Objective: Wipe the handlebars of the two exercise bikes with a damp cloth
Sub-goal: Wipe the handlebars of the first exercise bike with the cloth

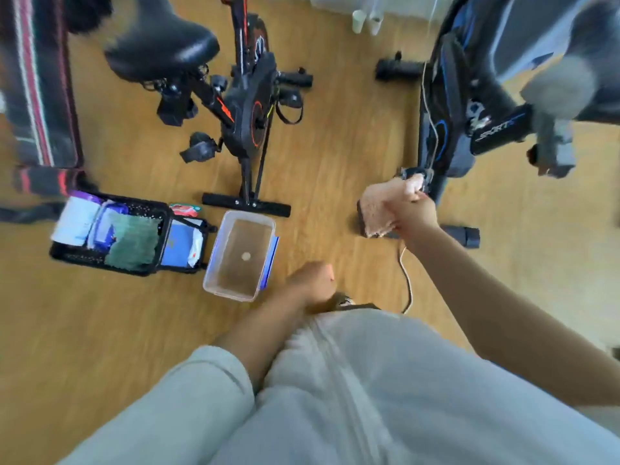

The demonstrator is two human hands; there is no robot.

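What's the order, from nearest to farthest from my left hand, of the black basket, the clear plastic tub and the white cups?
Measured from the left hand in the head view:
1. Clear plastic tub, on the floor just to the hand's left.
2. Black basket, farther left, beyond the tub.
3. White cups, far ahead at the top of the view, past the bikes.

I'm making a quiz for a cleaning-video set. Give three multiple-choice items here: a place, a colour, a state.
1. The clear plastic tub sits: A on the wooden floor beside the black mesh basket; B on a saddle; C in a hand.
2. Trim on the black bike behind the tub: A purple; B orange; C pink.
3. The right hand: A is empty; B grips the pinkish-brown cloth; C grips a handlebar.
Answers: 1A, it stands by the basket; 2B, orange ring and stripe; 3B, fingers bunch the cloth.
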